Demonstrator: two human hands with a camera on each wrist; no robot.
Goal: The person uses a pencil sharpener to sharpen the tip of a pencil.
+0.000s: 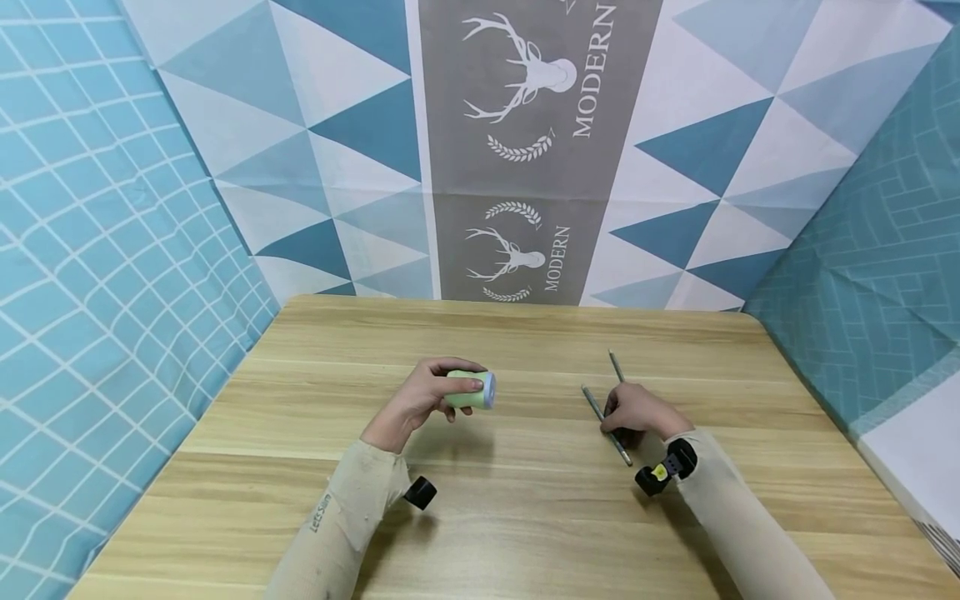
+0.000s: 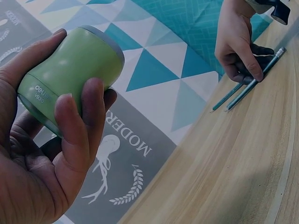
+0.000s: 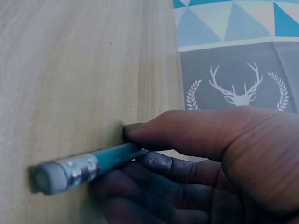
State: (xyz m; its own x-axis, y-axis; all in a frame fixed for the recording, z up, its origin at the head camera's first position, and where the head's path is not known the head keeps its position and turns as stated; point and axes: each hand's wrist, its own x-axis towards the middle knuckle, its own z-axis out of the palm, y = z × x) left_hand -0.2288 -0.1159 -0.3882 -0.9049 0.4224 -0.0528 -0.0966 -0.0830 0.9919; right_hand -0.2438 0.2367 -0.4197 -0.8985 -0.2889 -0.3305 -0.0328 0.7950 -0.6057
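Observation:
My left hand (image 1: 420,396) holds a green, waisted pencil sharpener (image 2: 77,60) with a blue-grey end above the table. The thumb and fingers wrap round its sides, and the end faces right in the head view. On the right, my right hand (image 1: 643,410) pinches a green pencil (image 3: 114,157) between thumb and fingers, low at the tabletop. Its white eraser (image 3: 51,177) points toward the near side. A second pencil (image 1: 616,365) lies just beyond, partly hidden behind the right hand. Whether the pinched pencil touches the wood is hard to tell.
The wooden table (image 1: 300,350) reaches back to a patterned cloth wall (image 1: 367,150) with deer prints. Blue gridded cloth (image 1: 112,208) hangs at the left, teal cloth (image 1: 870,275) at the right. A black camera (image 1: 422,493) sits by the left wrist, another (image 1: 651,481) by the right.

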